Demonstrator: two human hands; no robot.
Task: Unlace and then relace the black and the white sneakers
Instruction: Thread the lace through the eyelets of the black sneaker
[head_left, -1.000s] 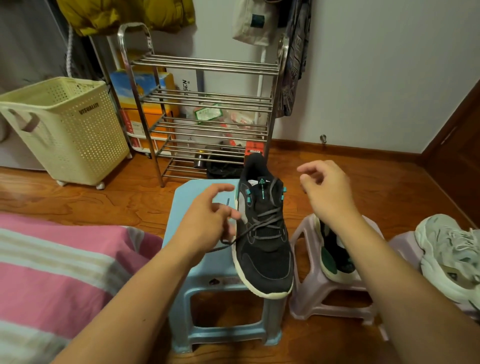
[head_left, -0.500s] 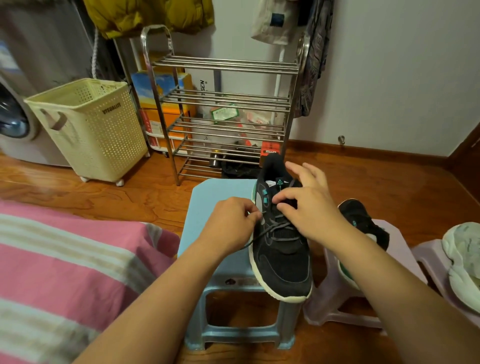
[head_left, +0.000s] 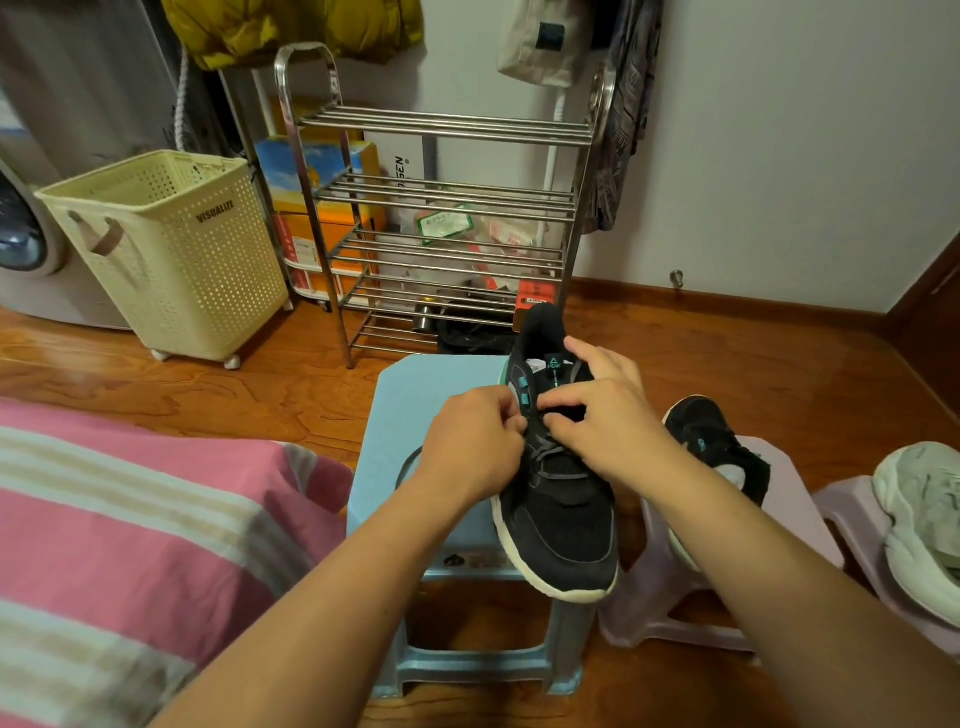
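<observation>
Black sneaker: the black sneaker (head_left: 558, 514) lies on the right part of the blue stool (head_left: 415, 415), toe toward the person and overhanging the stool's near edge, heel toward the metal rack (head_left: 441, 208).
Lace: a dark grey lace (head_left: 558, 457) crosses the lower eyelets; one loose stretch curves out over the stool top on the left side of the shoe.
Left hand: the left hand (head_left: 475, 441) sits at the shoe's left side by the middle eyelets, fingers curled in, fingertips pinching at the lace next to the teal eyelet loops.
Right hand: the right hand (head_left: 608, 415) lies over the tongue and the upper eyelets, thumb and forefinger pressed together on the lace near the shoe's middle, the other fingers bent and resting over the collar.
Hands to shoe: both hands meet above the lacing, fingertips almost touching each other; the toe half of the shoe shows bare below them.
Second black sneaker: the second black sneaker (head_left: 717, 447) lies on a pale lilac stool (head_left: 795, 514) just right of the right forearm.
White sneaker: the white sneaker (head_left: 924, 519) rests on another lilac stool (head_left: 852, 514) at the right edge.
Surroundings: a cream laundry basket (head_left: 171, 249) stands on the wood floor at left; pink striped bedding (head_left: 130, 545) fills the near left.
</observation>
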